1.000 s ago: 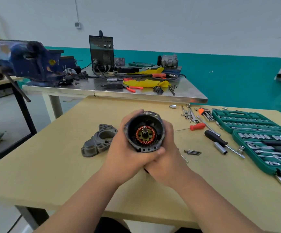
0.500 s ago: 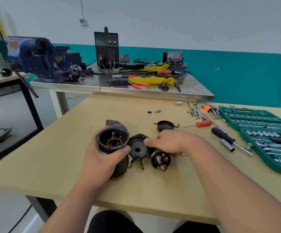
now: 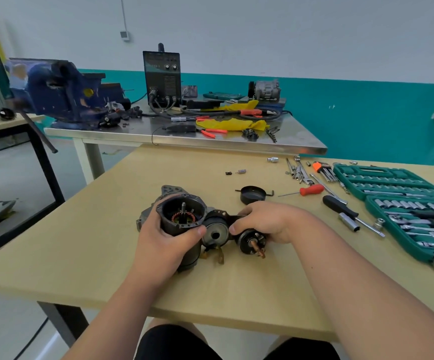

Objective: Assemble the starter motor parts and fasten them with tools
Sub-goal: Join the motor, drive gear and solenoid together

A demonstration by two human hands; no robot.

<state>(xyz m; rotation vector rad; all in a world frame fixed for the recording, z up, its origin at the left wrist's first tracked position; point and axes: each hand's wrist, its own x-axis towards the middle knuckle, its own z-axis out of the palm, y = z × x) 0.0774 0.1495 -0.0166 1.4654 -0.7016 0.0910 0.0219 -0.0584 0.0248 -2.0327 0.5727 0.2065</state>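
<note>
Copper windings show inside the motor housing (image 3: 182, 216) our left hand (image 3: 162, 245) clasps upright mid-desk; our right hand (image 3: 270, 224) pinches the brush plate (image 3: 215, 233) beside it. Misaligned, brushes may snag the shaft.

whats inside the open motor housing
Inside the motor housing, gripped by the left hand, a steel shaft stands amid copper windings. Anything deeper is hidden by the housing wall.
</note>
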